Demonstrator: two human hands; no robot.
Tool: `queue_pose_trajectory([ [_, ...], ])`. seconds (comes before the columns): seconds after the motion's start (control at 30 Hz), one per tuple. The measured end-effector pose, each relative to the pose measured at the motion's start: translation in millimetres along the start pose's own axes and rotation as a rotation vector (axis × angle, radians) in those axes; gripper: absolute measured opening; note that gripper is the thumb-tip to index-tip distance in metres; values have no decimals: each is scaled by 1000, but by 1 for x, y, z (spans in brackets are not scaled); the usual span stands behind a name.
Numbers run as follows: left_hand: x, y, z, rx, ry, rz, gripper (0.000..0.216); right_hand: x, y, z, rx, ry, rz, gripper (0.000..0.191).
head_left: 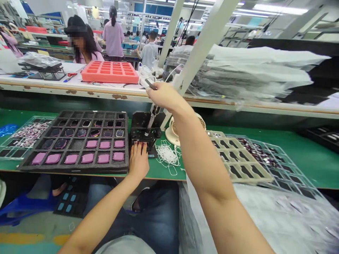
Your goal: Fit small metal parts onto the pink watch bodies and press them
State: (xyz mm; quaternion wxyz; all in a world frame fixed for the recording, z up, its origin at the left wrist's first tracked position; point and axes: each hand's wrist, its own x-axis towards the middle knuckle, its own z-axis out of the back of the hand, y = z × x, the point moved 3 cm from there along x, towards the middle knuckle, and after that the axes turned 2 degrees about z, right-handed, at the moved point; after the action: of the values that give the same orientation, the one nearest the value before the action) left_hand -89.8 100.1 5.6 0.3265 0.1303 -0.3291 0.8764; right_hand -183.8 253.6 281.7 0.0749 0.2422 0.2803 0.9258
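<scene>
A black hand press [147, 128] stands on the green bench in front of me. My right hand [163, 94] is raised and closed around its dark lever handle [150, 84], above the shelf edge. Low at the press base, my left hand [139, 158] lies with its fingers stretched forward against the fixture. Something dark shows near those fingertips, too hidden to name. To the left, a black foam tray [75, 145] carries purple watch cases [71, 159] in its front rows and dark-faced watch cases [81, 132] farther back.
A tangled white cord [168, 154] and a small beige fan [174, 128] stand right of the press. Beige trays [239, 158] and clear trays of small parts [267, 155] lie farther right. Above runs a shelf with a red foam tray [109, 76] and a slanted white post [202, 46].
</scene>
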Motion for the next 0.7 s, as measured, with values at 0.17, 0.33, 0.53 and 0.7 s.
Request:
queue_pose_trajectory([
  [0.17, -35, -17, 30, -49, 25, -76, 53, -42, 16, 6, 86, -241, 190, 31],
  [0.33, -99, -12, 112, -254, 59, -276, 62, -159, 16, -20, 288, -610, 337, 32],
  [0.53, -60, 98, 230, 227, -353, 238, 23, -204, 5, -57, 375, -591, 263, 22],
  [0.7, -14, 193, 282, 495, -169, 543, 34, -211, -3, -26, 547, -956, -160, 18],
])
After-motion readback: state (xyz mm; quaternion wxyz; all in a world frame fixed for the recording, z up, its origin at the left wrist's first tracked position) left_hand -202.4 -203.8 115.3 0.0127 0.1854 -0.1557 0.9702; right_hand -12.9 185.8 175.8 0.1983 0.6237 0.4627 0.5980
